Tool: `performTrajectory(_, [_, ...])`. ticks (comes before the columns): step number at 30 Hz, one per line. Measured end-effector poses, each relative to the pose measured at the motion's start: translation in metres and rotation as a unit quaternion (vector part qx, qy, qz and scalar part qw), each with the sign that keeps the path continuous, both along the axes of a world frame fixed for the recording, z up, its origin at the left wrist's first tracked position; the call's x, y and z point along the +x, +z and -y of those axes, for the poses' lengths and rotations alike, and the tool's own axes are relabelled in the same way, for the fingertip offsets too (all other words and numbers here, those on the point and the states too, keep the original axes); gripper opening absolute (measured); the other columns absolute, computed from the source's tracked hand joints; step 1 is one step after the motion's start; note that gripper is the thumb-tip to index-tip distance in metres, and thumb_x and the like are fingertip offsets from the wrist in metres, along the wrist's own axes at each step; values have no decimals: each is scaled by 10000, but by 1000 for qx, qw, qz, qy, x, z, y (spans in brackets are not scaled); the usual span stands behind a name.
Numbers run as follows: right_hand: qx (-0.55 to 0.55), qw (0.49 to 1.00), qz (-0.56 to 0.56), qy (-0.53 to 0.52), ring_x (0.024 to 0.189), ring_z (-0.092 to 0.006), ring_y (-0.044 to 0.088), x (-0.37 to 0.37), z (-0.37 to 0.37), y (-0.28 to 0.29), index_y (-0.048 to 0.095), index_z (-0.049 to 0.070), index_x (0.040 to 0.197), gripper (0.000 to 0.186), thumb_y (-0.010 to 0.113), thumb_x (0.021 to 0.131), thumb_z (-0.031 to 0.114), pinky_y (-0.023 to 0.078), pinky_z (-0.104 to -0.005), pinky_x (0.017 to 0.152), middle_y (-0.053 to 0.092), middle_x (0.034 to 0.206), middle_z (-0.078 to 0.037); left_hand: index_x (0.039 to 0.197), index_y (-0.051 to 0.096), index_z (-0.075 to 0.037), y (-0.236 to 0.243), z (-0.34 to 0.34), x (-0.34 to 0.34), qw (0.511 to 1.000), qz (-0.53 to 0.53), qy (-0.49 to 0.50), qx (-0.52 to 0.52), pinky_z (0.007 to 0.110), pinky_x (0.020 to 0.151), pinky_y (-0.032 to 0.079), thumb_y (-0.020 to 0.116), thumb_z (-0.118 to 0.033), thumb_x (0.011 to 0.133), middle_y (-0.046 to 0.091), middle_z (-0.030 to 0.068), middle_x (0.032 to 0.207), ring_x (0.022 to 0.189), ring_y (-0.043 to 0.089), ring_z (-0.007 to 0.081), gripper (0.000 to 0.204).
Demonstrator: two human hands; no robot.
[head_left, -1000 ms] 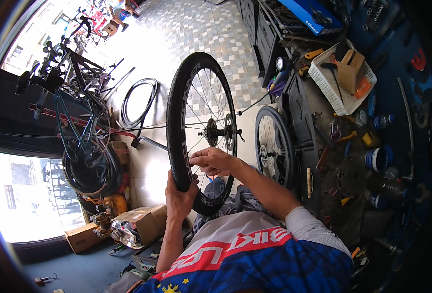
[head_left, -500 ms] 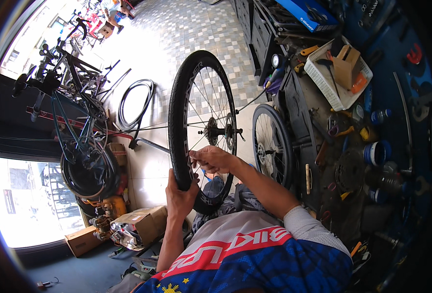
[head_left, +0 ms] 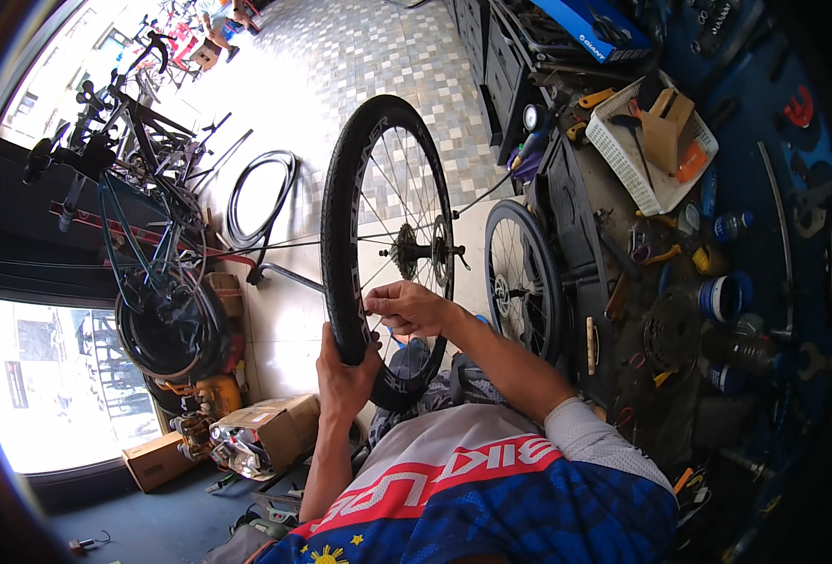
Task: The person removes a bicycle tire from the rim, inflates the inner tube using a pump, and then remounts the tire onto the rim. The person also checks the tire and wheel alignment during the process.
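Fingers of our left hand (head_left: 348, 374) are gripping the upright wheel (head_left: 416, 252) before our torso (head_left: 491, 470); our right hand (head_left: 410, 308) is curling beside its rim (head_left: 357, 226), whether pinching anything we cannot tell.

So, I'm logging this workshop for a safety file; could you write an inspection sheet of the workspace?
Surface: dark, cluttered workbench along the right.
Things in hand: black-tyred bicycle wheel with white-lettered black rim, toothed metal cassette and round metal disc rotor.
Clutter: white perforated plastic basket holding a brown cardboard box; open brown cardboard carton on the left.
Hands: left hand grips the wheel's tyre and rim; right hand is at the rim, fingertip contents unclear.
Cables: coiled black tubing on the floor; electrical cables, cannot tell.
Surroundings: dark-framed bicycles left; second black-tyred wheel beside the bench.
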State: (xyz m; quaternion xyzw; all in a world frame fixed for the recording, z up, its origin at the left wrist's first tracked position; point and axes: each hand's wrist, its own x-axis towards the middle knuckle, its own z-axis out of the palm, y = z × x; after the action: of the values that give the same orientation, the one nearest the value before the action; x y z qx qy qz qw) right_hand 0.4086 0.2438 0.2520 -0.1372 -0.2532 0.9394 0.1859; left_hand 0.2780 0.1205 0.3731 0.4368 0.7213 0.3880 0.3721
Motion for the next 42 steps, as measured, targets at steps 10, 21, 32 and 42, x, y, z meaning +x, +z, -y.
performTrajectory(10, [-52,997,-52,-14,470,-10,298,3,0,-6,649,15,1121,185,631,1056,188,276,-196,389,428,670,84,1181,548,19,0,-2,2,1000,1,6,-4,341,763,607,729,-59,893,779,157,969,883,764,191,350])
performTrajectory(21, [5,1000,-9,-14,482,-2,349,-1,-1,-6,658,62,1105,189,690,1042,237,302,-195,407,448,669,95,1210,538,34,0,-6,2,1000,6,4,-3,340,759,614,726,-57,904,778,164,980,884,767,200,371])
performTrajectory(32, [44,998,-13,-31,501,-3,315,-4,2,-6,652,54,1126,254,608,1092,302,296,-194,423,380,664,106,1217,547,55,-3,-5,0,1000,-7,3,-5,342,744,610,734,-81,905,781,166,959,861,768,201,388])
performTrajectory(42, [71,996,25,-53,500,-10,308,0,3,-4,651,7,1252,393,587,1095,362,286,-205,418,344,686,103,1187,553,34,-4,-7,3,1000,-2,4,1,351,741,609,732,-81,897,781,168,949,849,770,206,360])
